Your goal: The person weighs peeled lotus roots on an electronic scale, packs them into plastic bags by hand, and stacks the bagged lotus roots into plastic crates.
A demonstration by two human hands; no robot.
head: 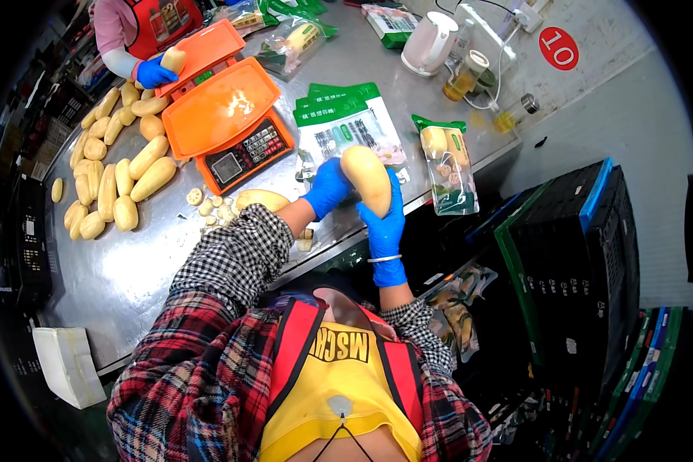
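A peeled lotus root segment [367, 176] is held up over the metal table near its front edge. My right hand [386, 228], in a blue glove, grips its lower end. Against its upper left side rests my left hand [328, 186], also blue-gloved; some of its fingers are hidden. Behind the hands lie several flat printed plastic bags [338, 130] with green tops. Another lotus root [263, 200] lies partly behind my left forearm, beside small cut-off root ends [216, 212]. A filled bag of lotus root [447, 164] sits at the table edge to the right.
An orange weighing scale [225, 110] stands left of the bags. Many peeled lotus roots [115, 167] cover the table's left side. A co-worker's gloved hand [156, 73] holds a root by a second orange scale [208, 52]. A kettle [430, 43] and black crates [572, 271] are rightward.
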